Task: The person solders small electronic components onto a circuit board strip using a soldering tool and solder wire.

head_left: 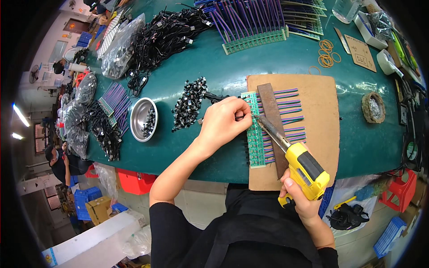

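My right hand (300, 192) is wrapped round the grip of a yellow and black soldering gun (307, 170). Its metal tip reaches the green circuit board panel (256, 147) near the fingers of my left hand (225, 121). Those fingers are pinched at the panel's left edge on what looks like a thin black cable (239, 117), mostly hidden by the hand. Across the panel's wires lies a rusty metal bar (273, 118). Purple, green and black wires (290, 106) stick out to the right over a brown board (315, 120).
Small black parts (190, 103) are heaped left of the board, beside a steel bowl (144, 119). Black cables (167, 38) and wired panels (254, 42) lie at the back. Rubber bands (326, 52) and a round tin of metal shavings (373, 107) sit at right.
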`<move>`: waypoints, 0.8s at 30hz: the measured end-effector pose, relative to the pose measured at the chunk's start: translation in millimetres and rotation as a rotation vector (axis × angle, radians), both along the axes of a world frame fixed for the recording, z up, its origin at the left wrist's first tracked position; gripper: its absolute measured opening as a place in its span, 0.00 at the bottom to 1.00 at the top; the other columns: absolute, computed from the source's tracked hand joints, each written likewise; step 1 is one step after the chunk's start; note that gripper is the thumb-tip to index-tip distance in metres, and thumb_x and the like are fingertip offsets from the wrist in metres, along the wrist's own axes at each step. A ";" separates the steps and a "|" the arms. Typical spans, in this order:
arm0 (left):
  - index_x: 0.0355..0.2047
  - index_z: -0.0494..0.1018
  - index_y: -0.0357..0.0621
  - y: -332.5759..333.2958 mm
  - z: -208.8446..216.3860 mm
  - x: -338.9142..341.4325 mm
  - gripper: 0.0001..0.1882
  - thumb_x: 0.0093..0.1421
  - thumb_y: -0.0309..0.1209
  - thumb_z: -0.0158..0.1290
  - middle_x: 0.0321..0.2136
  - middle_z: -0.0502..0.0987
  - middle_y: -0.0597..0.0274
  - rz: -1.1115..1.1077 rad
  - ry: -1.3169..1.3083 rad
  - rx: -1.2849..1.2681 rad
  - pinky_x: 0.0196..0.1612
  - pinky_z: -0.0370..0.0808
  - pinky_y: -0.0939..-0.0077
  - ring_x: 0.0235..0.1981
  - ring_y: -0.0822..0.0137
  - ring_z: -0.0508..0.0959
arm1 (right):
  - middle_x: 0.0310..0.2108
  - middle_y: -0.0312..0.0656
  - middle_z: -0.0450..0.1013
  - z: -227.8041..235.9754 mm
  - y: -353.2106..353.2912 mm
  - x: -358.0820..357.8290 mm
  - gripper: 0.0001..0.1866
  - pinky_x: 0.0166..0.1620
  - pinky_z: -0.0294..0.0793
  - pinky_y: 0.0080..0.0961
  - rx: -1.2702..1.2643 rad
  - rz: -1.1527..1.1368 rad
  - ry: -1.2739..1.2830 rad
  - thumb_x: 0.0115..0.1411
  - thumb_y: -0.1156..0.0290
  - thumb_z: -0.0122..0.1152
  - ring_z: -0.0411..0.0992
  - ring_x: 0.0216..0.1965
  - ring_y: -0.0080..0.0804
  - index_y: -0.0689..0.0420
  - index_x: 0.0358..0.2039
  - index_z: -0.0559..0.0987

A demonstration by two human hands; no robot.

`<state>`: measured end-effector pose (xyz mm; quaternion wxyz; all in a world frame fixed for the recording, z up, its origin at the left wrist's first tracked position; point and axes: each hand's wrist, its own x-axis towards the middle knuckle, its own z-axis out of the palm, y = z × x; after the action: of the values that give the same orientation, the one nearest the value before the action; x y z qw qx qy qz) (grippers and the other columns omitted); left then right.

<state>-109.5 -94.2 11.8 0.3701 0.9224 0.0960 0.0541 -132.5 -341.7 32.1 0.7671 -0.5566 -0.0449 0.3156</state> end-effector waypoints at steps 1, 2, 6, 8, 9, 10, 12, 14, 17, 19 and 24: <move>0.24 0.73 0.39 0.2 0.3 0.3 0.05 0.45 0.26 0.56 0.19 0.70 0.65 -0.014 -0.004 0.017 0.23 0.67 0.81 0.19 0.75 0.69 | 0.28 0.43 0.70 3.8 2.5 -1.0 0.27 0.24 0.72 0.18 -0.032 -0.021 -0.007 0.54 0.79 0.54 0.69 0.21 0.22 0.65 0.54 0.60; 0.24 0.73 0.39 0.3 0.3 0.3 0.05 0.45 0.26 0.56 0.19 0.70 0.65 -0.027 -0.008 0.034 0.23 0.67 0.80 0.19 0.74 0.69 | 0.28 0.43 0.70 5.6 3.8 -1.8 0.21 0.24 0.71 0.18 -0.064 -0.042 -0.014 0.54 0.77 0.55 0.69 0.20 0.23 0.65 0.49 0.66; 0.24 0.73 0.40 0.1 -0.3 -0.1 0.05 0.46 0.26 0.56 0.19 0.70 0.65 -0.031 -0.021 0.031 0.23 0.67 0.79 0.18 0.74 0.69 | 0.29 0.43 0.70 -0.2 -4.1 -1.4 0.33 0.25 0.73 0.18 -0.017 0.016 0.021 0.55 0.82 0.53 0.68 0.23 0.21 0.63 0.60 0.55; 0.24 0.73 0.40 -0.1 -0.3 0.4 0.05 0.46 0.27 0.56 0.19 0.70 0.65 -0.036 -0.007 0.039 0.23 0.67 0.79 0.18 0.73 0.69 | 0.30 0.43 0.70 0.9 -4.1 -1.7 0.33 0.26 0.74 0.19 -0.002 -0.075 0.027 0.54 0.82 0.53 0.69 0.24 0.22 0.63 0.61 0.54; 0.24 0.73 0.40 0.5 -0.1 0.1 0.05 0.46 0.27 0.56 0.19 0.70 0.65 -0.035 -0.007 0.040 0.23 0.67 0.79 0.18 0.73 0.69 | 0.30 0.43 0.70 2.5 -3.2 -1.5 0.33 0.26 0.74 0.19 -0.001 -0.074 0.028 0.54 0.82 0.53 0.69 0.24 0.22 0.63 0.61 0.54; 0.24 0.73 0.40 1.1 -0.1 -0.2 0.05 0.46 0.27 0.56 0.19 0.70 0.65 -0.039 -0.008 0.049 0.23 0.67 0.79 0.18 0.73 0.69 | 0.30 0.44 0.70 4.6 -1.8 -1.1 0.26 0.26 0.74 0.19 -0.006 -0.085 0.031 0.54 0.80 0.54 0.69 0.23 0.23 0.64 0.54 0.61; 0.24 0.73 0.41 1.6 0.0 -0.4 0.05 0.46 0.27 0.56 0.19 0.70 0.65 -0.044 -0.011 0.057 0.23 0.67 0.79 0.18 0.73 0.69 | 0.31 0.44 0.70 4.4 -1.5 -0.9 0.19 0.26 0.74 0.20 -0.012 -0.097 0.034 0.54 0.78 0.54 0.70 0.23 0.25 0.64 0.47 0.67; 0.24 0.73 0.41 1.8 0.4 -0.5 0.04 0.46 0.26 0.56 0.19 0.69 0.65 -0.051 -0.010 0.058 0.23 0.67 0.79 0.19 0.73 0.70 | 0.30 0.44 0.70 -0.8 -3.1 -0.8 0.33 0.26 0.75 0.20 0.034 -0.057 0.084 0.55 0.81 0.53 0.69 0.24 0.22 0.64 0.61 0.54; 0.24 0.73 0.41 2.4 1.6 -0.5 0.04 0.46 0.26 0.56 0.19 0.69 0.65 -0.064 -0.008 0.056 0.23 0.67 0.79 0.19 0.73 0.70 | 0.30 0.44 0.70 -5.3 -4.0 0.8 0.32 0.26 0.75 0.20 0.015 0.005 0.092 0.55 0.81 0.53 0.69 0.24 0.22 0.64 0.60 0.55; 0.24 0.73 0.41 1.9 1.0 0.4 0.04 0.46 0.26 0.56 0.19 0.69 0.64 -0.071 -0.014 0.057 0.23 0.67 0.78 0.19 0.73 0.70 | 0.30 0.44 0.70 -3.1 -4.5 1.5 0.31 0.26 0.75 0.20 0.012 0.009 0.098 0.55 0.81 0.53 0.69 0.24 0.22 0.64 0.58 0.56; 0.25 0.73 0.41 1.9 2.0 0.2 0.04 0.46 0.26 0.56 0.19 0.69 0.64 -0.072 -0.015 0.047 0.23 0.67 0.78 0.19 0.72 0.70 | 0.33 0.43 0.70 5.9 -5.4 1.9 0.24 0.27 0.76 0.20 0.020 -0.086 0.043 0.55 0.79 0.54 0.70 0.29 0.23 0.64 0.53 0.63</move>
<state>-109.3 -92.3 13.8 0.3505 0.9334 0.0589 0.0498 -130.6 -347.0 38.0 0.7864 -0.5433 -0.0075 0.2938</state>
